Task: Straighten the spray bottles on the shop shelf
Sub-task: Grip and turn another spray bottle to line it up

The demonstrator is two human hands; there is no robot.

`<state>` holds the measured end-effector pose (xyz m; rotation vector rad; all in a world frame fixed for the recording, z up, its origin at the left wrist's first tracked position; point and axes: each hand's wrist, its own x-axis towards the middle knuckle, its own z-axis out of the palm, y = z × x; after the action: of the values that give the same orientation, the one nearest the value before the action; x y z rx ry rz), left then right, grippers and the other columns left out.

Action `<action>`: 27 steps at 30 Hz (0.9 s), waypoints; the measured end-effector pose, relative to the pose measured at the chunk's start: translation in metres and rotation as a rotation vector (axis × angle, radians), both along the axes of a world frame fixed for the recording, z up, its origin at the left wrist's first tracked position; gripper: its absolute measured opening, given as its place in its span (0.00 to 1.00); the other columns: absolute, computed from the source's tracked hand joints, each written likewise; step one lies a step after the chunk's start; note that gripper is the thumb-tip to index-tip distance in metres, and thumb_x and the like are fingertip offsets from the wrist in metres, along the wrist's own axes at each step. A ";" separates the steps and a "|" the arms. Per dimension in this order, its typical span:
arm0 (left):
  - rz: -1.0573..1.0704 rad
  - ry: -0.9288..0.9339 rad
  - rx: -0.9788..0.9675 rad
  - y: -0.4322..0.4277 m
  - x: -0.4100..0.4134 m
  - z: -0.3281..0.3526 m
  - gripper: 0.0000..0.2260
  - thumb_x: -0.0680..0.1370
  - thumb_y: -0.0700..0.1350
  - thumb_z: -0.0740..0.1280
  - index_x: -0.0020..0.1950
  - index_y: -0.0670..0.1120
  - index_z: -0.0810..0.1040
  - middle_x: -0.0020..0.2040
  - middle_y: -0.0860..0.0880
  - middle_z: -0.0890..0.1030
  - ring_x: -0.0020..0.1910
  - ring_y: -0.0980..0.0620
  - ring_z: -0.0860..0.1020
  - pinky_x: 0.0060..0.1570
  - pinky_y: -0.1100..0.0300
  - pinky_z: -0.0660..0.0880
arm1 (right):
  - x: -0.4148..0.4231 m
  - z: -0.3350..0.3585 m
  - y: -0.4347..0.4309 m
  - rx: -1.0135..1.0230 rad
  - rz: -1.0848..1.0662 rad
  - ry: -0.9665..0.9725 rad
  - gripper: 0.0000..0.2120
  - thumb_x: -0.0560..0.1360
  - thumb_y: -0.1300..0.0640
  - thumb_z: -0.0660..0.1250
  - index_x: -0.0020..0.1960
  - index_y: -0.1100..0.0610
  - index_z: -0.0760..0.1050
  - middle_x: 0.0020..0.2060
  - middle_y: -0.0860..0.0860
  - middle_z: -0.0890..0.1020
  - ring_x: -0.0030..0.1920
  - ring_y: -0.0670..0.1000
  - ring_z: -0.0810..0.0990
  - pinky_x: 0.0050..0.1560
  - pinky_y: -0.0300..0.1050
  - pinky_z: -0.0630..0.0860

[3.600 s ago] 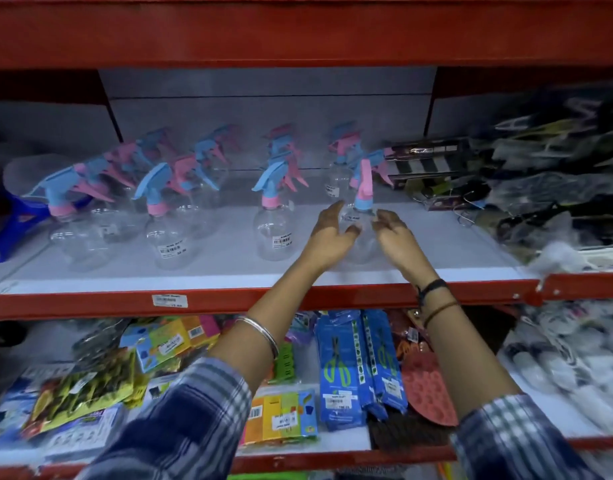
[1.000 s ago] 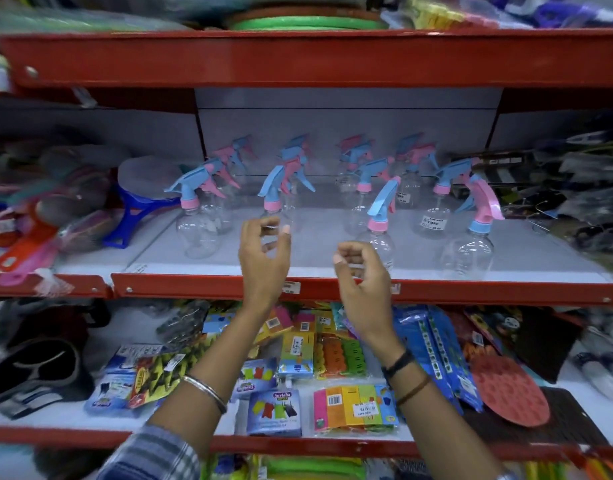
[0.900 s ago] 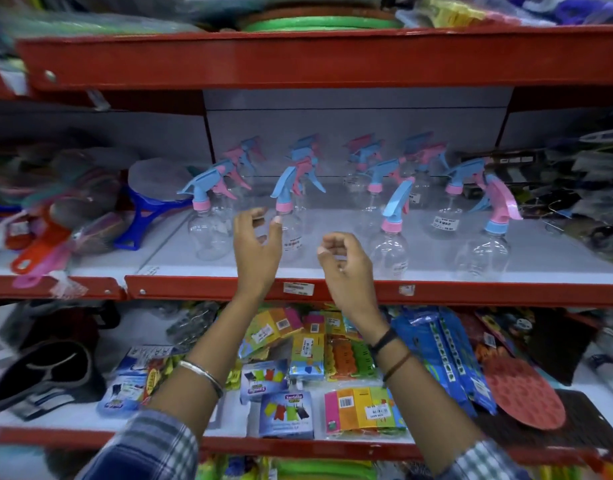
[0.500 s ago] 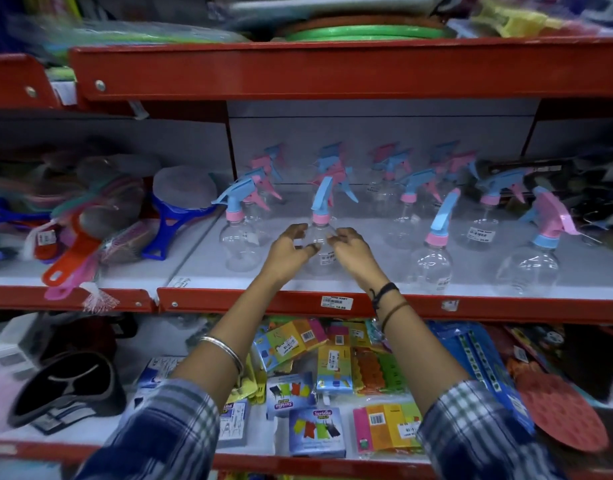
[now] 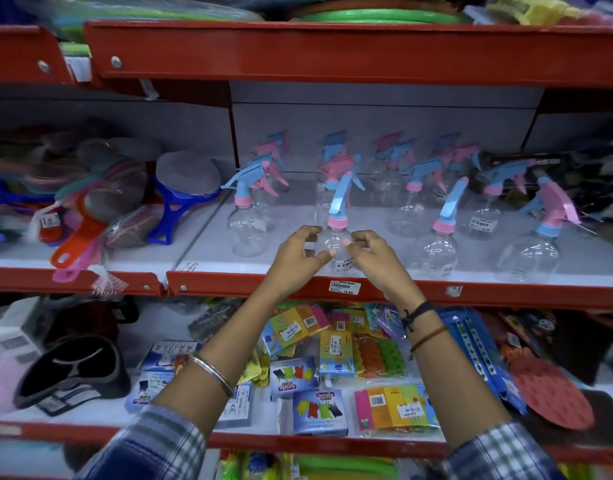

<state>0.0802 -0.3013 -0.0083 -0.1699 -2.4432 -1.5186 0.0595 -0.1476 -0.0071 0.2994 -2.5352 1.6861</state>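
Head view shows both hands around one clear spray bottle at the near edge of the shelf, about the middle of the front row. The left hand cups its left side and the right hand its right side, fingers curled on the round body, so the bottle is between the two palms. It stands upright, and its blue trigger head points far and a little right. Both hands are equally near. I think the next move is a small twist to match the neighbour bottle at right.
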 end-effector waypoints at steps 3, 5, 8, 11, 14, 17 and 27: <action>-0.003 -0.009 -0.004 -0.001 0.004 0.001 0.22 0.73 0.48 0.70 0.64 0.47 0.69 0.61 0.47 0.75 0.55 0.47 0.78 0.51 0.56 0.75 | 0.007 0.002 -0.002 0.050 -0.015 -0.002 0.19 0.77 0.49 0.60 0.64 0.58 0.68 0.60 0.56 0.76 0.53 0.53 0.76 0.51 0.44 0.70; 0.022 0.015 0.022 -0.003 0.009 0.001 0.19 0.73 0.47 0.69 0.62 0.46 0.71 0.60 0.47 0.76 0.54 0.48 0.77 0.49 0.59 0.74 | 0.015 0.000 -0.006 0.058 -0.104 0.072 0.21 0.77 0.49 0.61 0.64 0.60 0.67 0.62 0.56 0.74 0.57 0.53 0.75 0.53 0.44 0.70; 0.186 0.189 0.133 -0.014 0.019 0.001 0.12 0.74 0.45 0.67 0.56 0.45 0.74 0.55 0.49 0.78 0.49 0.56 0.77 0.43 0.71 0.72 | 0.038 -0.002 -0.016 -0.081 -0.262 0.310 0.16 0.76 0.51 0.62 0.60 0.58 0.70 0.58 0.53 0.73 0.56 0.51 0.74 0.57 0.48 0.74; 0.416 0.369 0.273 -0.037 0.026 0.004 0.09 0.76 0.44 0.64 0.54 0.45 0.73 0.53 0.50 0.75 0.48 0.60 0.74 0.42 0.71 0.70 | 0.060 0.000 -0.043 -0.171 -0.238 0.510 0.07 0.76 0.54 0.63 0.52 0.55 0.72 0.49 0.50 0.75 0.49 0.48 0.75 0.50 0.43 0.74; 0.519 0.367 0.262 -0.070 0.012 0.003 0.13 0.75 0.45 0.64 0.58 0.45 0.70 0.59 0.45 0.71 0.56 0.51 0.72 0.51 0.62 0.72 | 0.056 0.003 -0.082 -0.177 -0.077 0.503 0.06 0.75 0.55 0.63 0.50 0.55 0.73 0.48 0.50 0.76 0.48 0.48 0.76 0.48 0.38 0.73; 0.481 0.185 0.159 -0.103 -0.014 0.001 0.24 0.74 0.48 0.67 0.67 0.41 0.64 0.67 0.41 0.67 0.66 0.44 0.67 0.66 0.50 0.66 | 0.023 0.004 -0.120 -0.167 0.010 0.314 0.10 0.76 0.56 0.63 0.54 0.59 0.73 0.54 0.55 0.77 0.53 0.51 0.76 0.51 0.41 0.71; 0.221 -0.046 0.106 -0.132 -0.032 0.004 0.26 0.73 0.45 0.69 0.69 0.43 0.66 0.65 0.43 0.72 0.63 0.45 0.73 0.63 0.50 0.71 | -0.033 0.011 -0.163 -0.160 0.176 -0.131 0.19 0.77 0.56 0.61 0.66 0.59 0.64 0.63 0.54 0.73 0.56 0.51 0.72 0.53 0.41 0.69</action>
<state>0.0481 -0.4336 -0.0044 0.1523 -2.3179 -1.5628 0.0267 -0.3109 0.0039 0.4232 -2.5072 2.0235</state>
